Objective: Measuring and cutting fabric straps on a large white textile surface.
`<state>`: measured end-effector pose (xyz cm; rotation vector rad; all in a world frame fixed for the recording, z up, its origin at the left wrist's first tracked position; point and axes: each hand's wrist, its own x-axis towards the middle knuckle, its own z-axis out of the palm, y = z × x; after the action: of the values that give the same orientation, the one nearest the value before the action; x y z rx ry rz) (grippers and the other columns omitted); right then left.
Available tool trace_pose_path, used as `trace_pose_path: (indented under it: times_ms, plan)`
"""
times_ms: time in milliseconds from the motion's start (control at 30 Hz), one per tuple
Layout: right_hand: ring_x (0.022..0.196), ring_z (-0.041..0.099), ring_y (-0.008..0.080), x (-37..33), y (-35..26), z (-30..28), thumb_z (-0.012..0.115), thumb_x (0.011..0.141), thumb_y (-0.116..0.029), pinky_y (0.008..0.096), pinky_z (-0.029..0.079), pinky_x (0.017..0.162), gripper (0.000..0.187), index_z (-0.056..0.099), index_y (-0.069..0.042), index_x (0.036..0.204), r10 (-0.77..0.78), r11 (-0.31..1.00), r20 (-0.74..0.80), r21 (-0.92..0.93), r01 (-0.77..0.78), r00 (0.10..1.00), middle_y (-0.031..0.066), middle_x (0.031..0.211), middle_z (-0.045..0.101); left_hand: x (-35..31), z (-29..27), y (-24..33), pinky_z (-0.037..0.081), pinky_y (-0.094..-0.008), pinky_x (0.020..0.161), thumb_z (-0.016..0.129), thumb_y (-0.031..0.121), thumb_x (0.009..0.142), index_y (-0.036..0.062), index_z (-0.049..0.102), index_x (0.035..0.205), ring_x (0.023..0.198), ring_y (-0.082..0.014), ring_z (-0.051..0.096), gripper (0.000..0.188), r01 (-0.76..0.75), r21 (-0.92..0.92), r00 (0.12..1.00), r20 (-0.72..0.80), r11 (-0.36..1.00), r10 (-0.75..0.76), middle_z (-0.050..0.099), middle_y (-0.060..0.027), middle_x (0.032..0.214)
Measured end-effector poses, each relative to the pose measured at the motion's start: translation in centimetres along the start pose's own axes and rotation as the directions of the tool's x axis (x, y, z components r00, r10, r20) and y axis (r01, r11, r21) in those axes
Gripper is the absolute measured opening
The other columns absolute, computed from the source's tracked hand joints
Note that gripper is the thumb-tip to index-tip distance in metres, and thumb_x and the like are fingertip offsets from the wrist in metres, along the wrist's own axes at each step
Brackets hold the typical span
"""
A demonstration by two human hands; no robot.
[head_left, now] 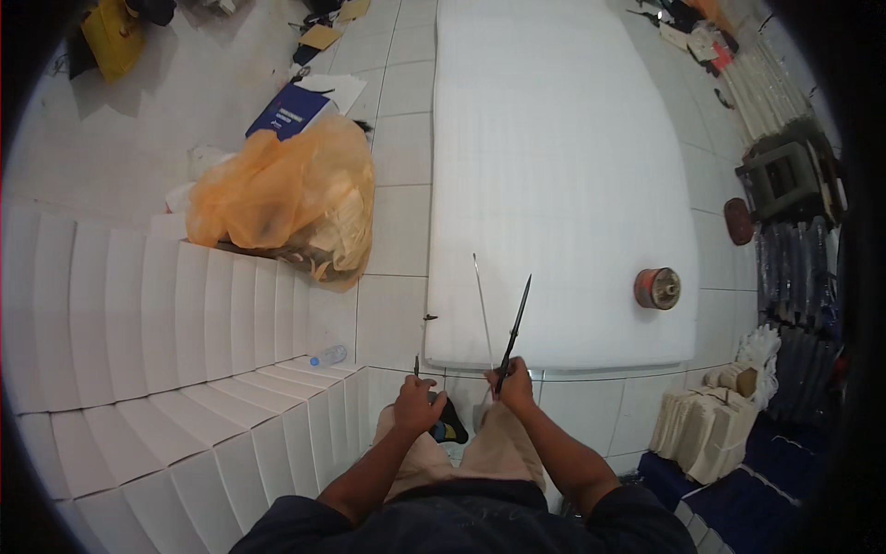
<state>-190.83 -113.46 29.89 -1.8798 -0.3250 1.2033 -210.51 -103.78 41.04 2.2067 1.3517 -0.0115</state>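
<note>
My right hand [515, 383] is closed around long black pointed scissors [520, 319], their blades together and aimed away from me. A thin metal rod [483, 300] rises from the same hand and leans left over the white slab [563, 138]. My left hand [418, 408] is closed on a small dark pointed tool [416, 367], which stands upright from the fingers; its kind is too small to make out. Both hands are over my lap, near the slab's front edge. A small dark piece [430, 318] lies at the slab's left edge.
A round red canister [657, 288] stands on the slab's right side. To the left are an orange plastic bag [286, 189], a blue box [291, 111], a water bottle [329, 355] and rows of white cartons [175, 369]. Stacked cream bundles [706, 429] and dark packages [792, 277] line the right.
</note>
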Motion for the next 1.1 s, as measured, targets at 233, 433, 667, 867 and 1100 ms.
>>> trace_pose_path:
  times_ms: [233, 433, 667, 867, 1100]
  plan:
    - [0.068, 0.064, 0.0151, -13.4, -16.7, -4.2, 0.08, 0.075, -0.023, 0.0299, 0.05, 0.058, 0.045, 0.045, -0.003, 0.094, -0.068, 0.995, -0.005, -0.068, 0.068, 0.998, 0.0093, 0.08, 0.067, 4.8, -10.4, 10.0, 0.047, -0.0376, 0.071, 0.05, 0.055, 0.09, 0.0021, 0.068, 0.094, 0.079, -0.0273, 0.064, 0.056, 0.185, -0.287, 0.854, 0.52, 0.94, -0.01, 0.067, -0.0144, 0.081]
    - [0.068, 0.06, 0.0129, -10.7, -23.9, -2.0, 0.079, 0.074, -0.019, 0.0277, 0.048, 0.063, 0.043, 0.046, -0.005, 0.099, -0.062, 0.99, -0.004, -0.13, 0.061, 0.998, 0.0047, 0.081, 0.063, 12.2, -14.8, 12.6, 0.045, -0.0264, 0.068, 0.051, 0.047, 0.094, 0.0069, 0.062, 0.111, 0.077, -0.0129, 0.055, 0.045, 0.579, -0.49, 0.607, 0.793, 0.651, 0.056, 0.061, -0.0017, 0.091]
    - [0.072, 0.059, 0.0124, -1.5, -31.3, 5.7, 0.079, 0.076, -0.007, 0.0294, 0.049, 0.062, 0.04, 0.045, -0.005, 0.098, -0.079, 0.997, -0.074, 0.004, 0.079, 0.994, 0.0068, 0.082, 0.059, 25.9, -17.3, 5.7, 0.047, -0.0328, 0.075, 0.047, 0.03, 0.093, 0.0032, 0.065, 0.097, 0.077, -0.0188, 0.059, 0.032, 0.232, -0.632, 0.749, 0.601, 0.74, 0.279, 0.063, -0.0081, 0.082]
    - [0.063, 0.056, 0.0126, 6.5, -39.7, 8.5, 0.078, 0.079, -0.026, 0.0292, 0.044, 0.056, 0.033, 0.057, -0.001, 0.078, 0.03, 0.982, -0.3, -0.17, -0.084, 0.954, 0.0062, 0.068, 0.061, 39.6, -30.9, -4.2, 0.048, -0.0326, 0.07, 0.045, 0.032, 0.093, 0.0029, 0.064, 0.096, 0.074, -0.0196, 0.06, 0.035, 0.146, -0.589, 0.904, 0.407, 0.795, 0.135, 0.06, -0.0103, 0.083]
    - [0.06, 0.056, 0.0176, 20.7, -40.7, 8.5, 0.064, 0.084, -0.052, 0.0354, 0.043, 0.058, 0.054, 0.061, 0.001, 0.072, 0.124, 0.974, -0.501, -0.104, -0.201, 0.857, 0.0101, 0.063, 0.06, 53.7, -43.3, -9.4, 0.046, -0.0297, 0.052, 0.05, 0.034, 0.091, 0.0054, 0.062, 0.098, 0.063, -0.0155, 0.059, 0.031, 0.411, -0.618, 0.909, 0.336, 0.671, -0.247, 0.053, -0.0043, 0.076]
